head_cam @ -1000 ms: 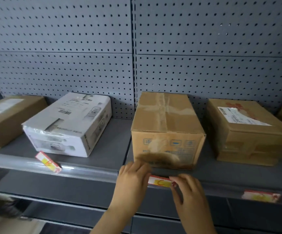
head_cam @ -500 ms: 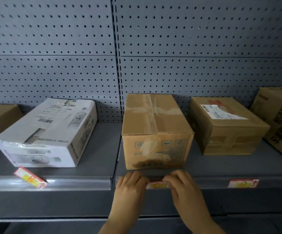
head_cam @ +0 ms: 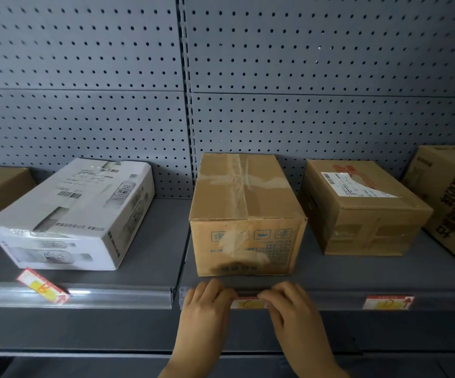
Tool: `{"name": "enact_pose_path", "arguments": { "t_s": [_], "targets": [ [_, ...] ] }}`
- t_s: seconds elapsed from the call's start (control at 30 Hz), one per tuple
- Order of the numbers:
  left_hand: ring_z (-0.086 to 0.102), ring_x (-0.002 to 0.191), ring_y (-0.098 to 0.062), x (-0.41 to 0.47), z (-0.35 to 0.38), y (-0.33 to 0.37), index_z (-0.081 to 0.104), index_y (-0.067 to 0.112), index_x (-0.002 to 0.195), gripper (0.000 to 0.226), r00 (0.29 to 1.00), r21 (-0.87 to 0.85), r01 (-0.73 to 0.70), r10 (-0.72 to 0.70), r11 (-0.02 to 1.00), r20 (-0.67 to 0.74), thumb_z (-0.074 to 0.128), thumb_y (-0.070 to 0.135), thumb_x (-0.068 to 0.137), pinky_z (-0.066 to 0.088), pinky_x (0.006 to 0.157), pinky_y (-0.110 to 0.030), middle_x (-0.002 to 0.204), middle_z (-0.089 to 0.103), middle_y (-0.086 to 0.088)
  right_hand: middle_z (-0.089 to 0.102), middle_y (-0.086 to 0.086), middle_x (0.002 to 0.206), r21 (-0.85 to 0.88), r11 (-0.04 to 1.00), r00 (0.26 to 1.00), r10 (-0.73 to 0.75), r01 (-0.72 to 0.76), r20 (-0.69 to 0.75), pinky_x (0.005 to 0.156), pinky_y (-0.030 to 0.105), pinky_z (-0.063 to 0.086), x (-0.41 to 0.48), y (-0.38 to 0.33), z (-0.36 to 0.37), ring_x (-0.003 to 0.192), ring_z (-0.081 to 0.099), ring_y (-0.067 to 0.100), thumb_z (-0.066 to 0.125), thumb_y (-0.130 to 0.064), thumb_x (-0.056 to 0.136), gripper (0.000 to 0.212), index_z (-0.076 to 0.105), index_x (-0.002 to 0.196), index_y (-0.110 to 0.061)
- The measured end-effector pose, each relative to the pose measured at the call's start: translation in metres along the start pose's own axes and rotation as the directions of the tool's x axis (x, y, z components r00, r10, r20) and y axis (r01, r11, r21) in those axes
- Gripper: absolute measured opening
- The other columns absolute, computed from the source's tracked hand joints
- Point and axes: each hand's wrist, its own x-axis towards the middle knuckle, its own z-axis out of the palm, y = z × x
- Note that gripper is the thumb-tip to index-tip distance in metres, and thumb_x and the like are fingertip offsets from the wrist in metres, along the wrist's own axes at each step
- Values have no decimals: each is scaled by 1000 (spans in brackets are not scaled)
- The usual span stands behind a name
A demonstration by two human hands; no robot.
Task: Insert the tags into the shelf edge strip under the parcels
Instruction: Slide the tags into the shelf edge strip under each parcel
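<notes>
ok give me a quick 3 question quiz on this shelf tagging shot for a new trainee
1. True or false: the tag below the white parcel sits flat in the shelf edge strip.
2. Which tag are the left hand and right hand pressing? A) the one under the taped middle box B) the one under the box with the shipping label
3. Fill in: the right-hand tag looks ____ in the strip.

Key
1. False: it lies askew across the strip.
2. A: the middle tag.
3. Seated, level.
</notes>
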Motion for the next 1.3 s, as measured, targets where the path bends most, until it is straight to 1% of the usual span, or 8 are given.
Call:
{"name": "enact_pose_path", "arguments": {
  "t_s": [0.17,0.3,0.4,0.6,0.67,0.87,1.07,1.3],
  "targets": [
    [43,73,-21,-5,1,6,64,21,85,23,998,14,33,-32,999,-62,49,9,72,25,63,-26,84,52,0,57,-3,83,-8,999,999,-32,31,-36,57,26,47,-2,4,5,78,45,9,82,-2,66,32,70,88,-23],
    [45,78,-21,-15,6,8,57,21,100,33,998,-6,20,-21,1000,-63,41,7,73,28,66,-25,95,50,-1,63,-1,90,-80,996,997,-46,41,-69,66,29,51,-7,6,11,85,49,12,81,-1,67,33,72,92,-20],
    [48,85,-21,-16,9,6,55,20,105,37,998,-20,13,-14,1000,-56,38,6,75,32,70,-25,103,50,-1,63,1,89,-147,980,980,-155,136,-126,76,31,42,-7,6,13,86,49,15,61,-10,81,18,73,92,-14],
    [51,91,-23,-23,9,9,57,17,115,47,998,64,5,-1,998,-66,37,7,74,32,73,-28,107,53,-4,67,5,95,-217,958,962,-225,189,-157,75,34,54,-14,9,24,95,50,19,23,-16,102,50,73,102,-9],
    [50,94,-25,-30,10,11,55,17,121,53,999,98,26,-22,995,-44,36,6,73,32,76,-30,111,53,-7,58,5,110,-231,959,962,-209,165,-178,86,35,45,-22,9,30,102,48,23,16,-13,101,55,69,111,-6],
    [51,99,-26,-34,6,11,50,18,126,65,999,116,38,-41,993,28,40,2,64,40,74,-34,115,49,-9,44,4,124,-289,948,980,-167,130,-109,103,40,25,-31,0,29,113,44,29,32,-7,72,55,66,116,-4],
    [50,99,-18,-32,-24,6,57,22,124,62,995,39,31,-35,999,96,36,9,67,38,79,-24,120,49,-3,61,4,119,-156,977,959,-178,146,-221,92,41,39,-16,-25,23,109,49,26,34,-6,81,49,65,118,-7],
    [54,92,-18,-56,-81,-57,57,25,110,49,995,6,97,-96,995,-5,42,11,66,39,75,-25,109,52,3,63,0,109,20,954,942,-292,299,-165,89,36,38,-4,-97,62,99,50,22,37,-11,77,47,58,117,-24]
  ]
}}
